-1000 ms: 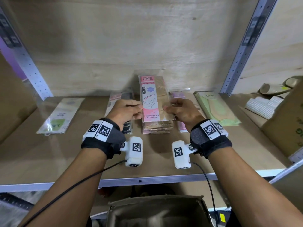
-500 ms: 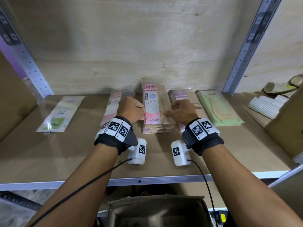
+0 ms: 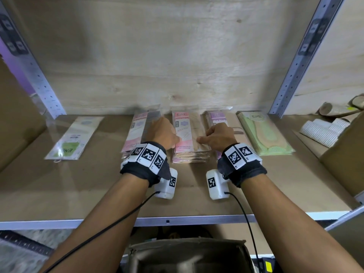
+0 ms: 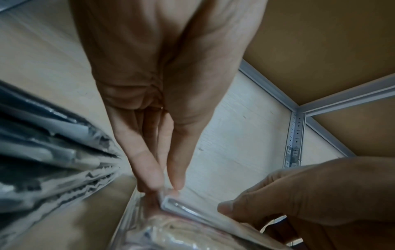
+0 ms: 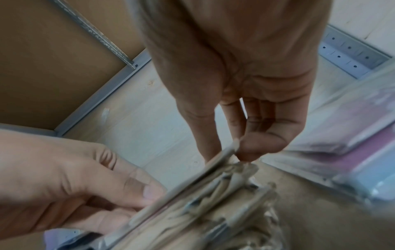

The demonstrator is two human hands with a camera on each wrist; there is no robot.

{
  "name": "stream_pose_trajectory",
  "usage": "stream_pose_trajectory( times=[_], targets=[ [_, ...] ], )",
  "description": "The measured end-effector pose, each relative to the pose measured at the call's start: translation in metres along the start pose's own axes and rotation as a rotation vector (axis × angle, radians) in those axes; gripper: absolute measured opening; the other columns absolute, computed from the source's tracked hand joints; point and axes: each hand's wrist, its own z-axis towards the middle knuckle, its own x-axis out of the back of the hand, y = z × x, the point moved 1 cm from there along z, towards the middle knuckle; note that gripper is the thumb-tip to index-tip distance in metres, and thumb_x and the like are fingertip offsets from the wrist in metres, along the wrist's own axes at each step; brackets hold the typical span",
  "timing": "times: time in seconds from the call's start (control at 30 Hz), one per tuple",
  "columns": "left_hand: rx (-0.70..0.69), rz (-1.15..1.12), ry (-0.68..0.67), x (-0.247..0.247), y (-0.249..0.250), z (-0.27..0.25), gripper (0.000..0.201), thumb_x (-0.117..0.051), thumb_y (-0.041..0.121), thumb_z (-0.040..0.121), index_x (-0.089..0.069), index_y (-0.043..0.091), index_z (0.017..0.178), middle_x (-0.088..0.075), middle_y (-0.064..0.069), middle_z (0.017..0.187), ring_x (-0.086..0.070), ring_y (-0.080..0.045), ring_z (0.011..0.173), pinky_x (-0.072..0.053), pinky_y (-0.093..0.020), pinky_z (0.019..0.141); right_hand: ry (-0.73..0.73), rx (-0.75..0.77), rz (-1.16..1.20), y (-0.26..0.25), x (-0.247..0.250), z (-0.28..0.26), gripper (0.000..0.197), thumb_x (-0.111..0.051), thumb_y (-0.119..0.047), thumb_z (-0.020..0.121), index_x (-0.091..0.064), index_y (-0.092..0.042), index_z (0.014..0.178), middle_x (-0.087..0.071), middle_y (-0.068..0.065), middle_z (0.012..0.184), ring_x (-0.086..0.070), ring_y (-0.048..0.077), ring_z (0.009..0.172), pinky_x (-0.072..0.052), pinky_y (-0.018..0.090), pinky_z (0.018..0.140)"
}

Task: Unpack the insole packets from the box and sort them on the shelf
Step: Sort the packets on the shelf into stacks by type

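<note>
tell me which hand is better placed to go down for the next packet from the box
Either, by a hair the left. Both hands, left and right, pinch the top packet on the middle stack. The open box sits below the shelf edge, roughly between the forearms, its opening nearer the left.

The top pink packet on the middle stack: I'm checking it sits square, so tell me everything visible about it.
The top pink packet is a long clear plastic sleeve with a pink ENE card on its left and a tan insole on its right. It lies flat, lengthwise toward the back wall, on the middle stack. The left hand pinches its left edge and the right hand pinches its right edge.
</note>
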Motion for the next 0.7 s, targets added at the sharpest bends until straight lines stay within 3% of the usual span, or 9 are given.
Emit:
stream_pose_trajectory(
  times=[0.2, 0.4, 0.57, 0.63, 0.7],
  targets=[
    [-0.010, 0.061, 0.014, 0.000, 0.002, -0.005, 0.030, -0.081, 0.011, 0.081, -0.072, -0.001, 0.107, -0.074, -0.015, 0.107, -0.073, -0.030, 0.093, -0.061, -0.039, 0.083, -0.017, 0.006, 0.010, 0.000, 0.000, 0.000, 0.055, -0.084, -0.032, 0.075, -0.061, -0.010, 0.121, -0.062, 0.008, 0.122, -0.050, 0.016, 0.095, -0.044, 0.026, 0.081],
    [-0.028, 0.068, 0.023, 0.001, 0.001, -0.006, 0.031, -0.080, 0.011, 0.082, -0.071, -0.002, 0.108, -0.073, -0.016, 0.107, -0.073, -0.030, 0.093, -0.061, -0.038, 0.083, -0.023, 0.008, -0.011, 0.001, 0.000, -0.001, 0.046, -0.083, -0.032, 0.076, -0.065, -0.010, 0.112, -0.060, 0.004, 0.107, -0.051, 0.015, 0.093, -0.042, 0.025, 0.079],
    [-0.089, 0.104, 0.092, 0.007, 0.002, -0.005, 0.019, -0.081, 0.018, 0.082, -0.077, 0.003, 0.092, -0.076, -0.007, 0.093, -0.074, -0.023, 0.080, -0.061, -0.030, 0.071, -0.015, 0.029, -0.037, -0.001, 0.001, 0.000, 0.043, -0.082, -0.031, 0.076, -0.065, -0.009, 0.109, -0.058, 0.002, 0.098, -0.054, 0.017, 0.092, -0.044, 0.026, 0.078],
    [-0.126, 0.100, 0.166, 0.016, 0.002, -0.006, 0.016, -0.080, 0.022, 0.083, -0.079, 0.006, 0.085, -0.076, -0.004, 0.081, -0.073, -0.021, 0.076, -0.057, -0.027, 0.068, -0.011, 0.063, -0.033, -0.005, 0.003, 0.000, 0.039, -0.077, -0.033, 0.081, -0.065, -0.009, 0.109, -0.065, 0.006, 0.105, -0.059, 0.019, 0.097, -0.046, 0.027, 0.082],
    [-0.136, 0.046, 0.274, 0.029, -0.004, -0.008, 0.013, -0.079, 0.024, 0.083, -0.079, 0.011, 0.079, -0.076, -0.002, 0.076, -0.072, -0.020, 0.075, -0.054, -0.026, 0.073, 0.031, 0.110, -0.036, -0.012, 0.008, 0.001, 0.034, -0.069, -0.035, 0.089, -0.066, -0.011, 0.113, -0.068, 0.008, 0.115, -0.062, 0.022, 0.106, -0.045, 0.029, 0.089]
  ],
)
